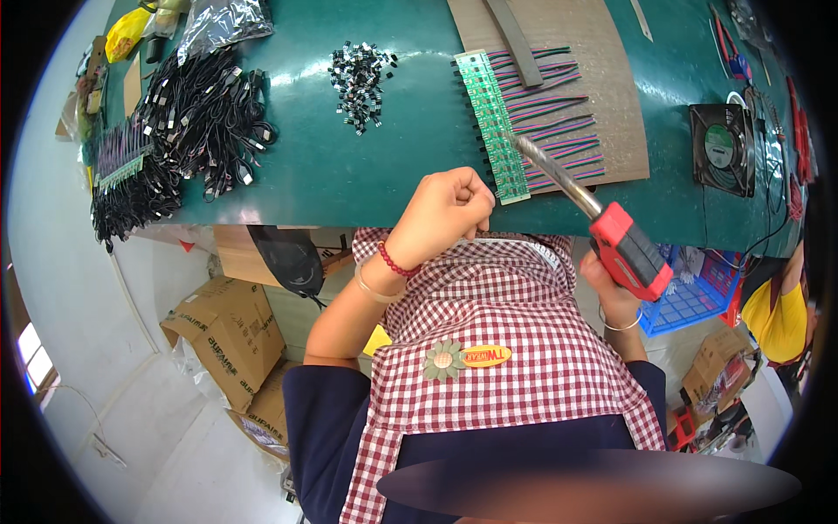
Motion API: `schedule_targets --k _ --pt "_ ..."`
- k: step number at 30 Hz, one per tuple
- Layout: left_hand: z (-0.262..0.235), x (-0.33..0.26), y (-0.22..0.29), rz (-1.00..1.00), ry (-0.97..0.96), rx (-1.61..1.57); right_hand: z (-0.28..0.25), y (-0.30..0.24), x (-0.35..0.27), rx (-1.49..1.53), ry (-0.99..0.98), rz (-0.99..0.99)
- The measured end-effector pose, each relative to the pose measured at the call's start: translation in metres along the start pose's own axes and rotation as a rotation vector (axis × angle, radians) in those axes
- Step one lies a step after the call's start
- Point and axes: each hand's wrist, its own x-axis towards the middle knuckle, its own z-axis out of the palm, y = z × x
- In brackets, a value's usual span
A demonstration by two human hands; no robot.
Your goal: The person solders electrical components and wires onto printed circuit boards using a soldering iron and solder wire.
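Observation:
My right hand [615, 301] is wrapped round the red and black handle of a soldering gun [630, 249]. Its long metal barrel points up and left, with the tip at a strip of green circuit boards [502, 131]; whether it touches cannot be made out. Pink, green and black wires [559, 109] run rightward from the strip, and small black ends stick out along its left side. My left hand [449, 208] is closed by the strip's near end, fingers curled in; anything in them is hidden. Under the wires lies a brown cardboard sheet [615, 96], with a flat grey bar [517, 44] across some wires.
A pile of small black and silver connectors [360, 86] lies on the green table [305, 175]. Bundled black cables [205, 113] fill its left side. A black fan [720, 148] and pliers [733, 57] are at the right. Below stand a blue crate [676, 306] and cardboard boxes [231, 341].

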Motion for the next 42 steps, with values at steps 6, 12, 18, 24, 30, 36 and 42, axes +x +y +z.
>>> schedule_targets --k 6,12,18,24,30,36,42 --pt "-0.002 0.006 0.007 -0.075 -0.055 0.093 -0.023 0.016 -0.034 0.113 0.017 0.152" --pt "-0.003 0.009 0.008 -0.075 -0.059 0.047 -0.028 0.026 -0.045 0.148 -0.024 0.209" --pt "-0.004 0.008 0.008 -0.087 -0.073 0.030 -0.027 0.028 -0.046 0.175 -0.015 0.261" --pt "-0.005 0.010 0.007 -0.080 -0.079 0.012 -0.027 0.030 -0.046 0.172 -0.036 0.247" --pt "-0.007 0.012 0.008 -0.095 -0.116 0.008 -0.027 0.031 -0.047 0.220 -0.026 0.288" --pt "-0.007 0.013 0.006 -0.075 -0.119 0.026 -0.029 0.032 -0.048 0.207 -0.069 0.324" --pt "-0.005 0.011 0.007 -0.070 -0.103 0.047 -0.030 0.031 -0.051 0.187 -0.112 0.305"
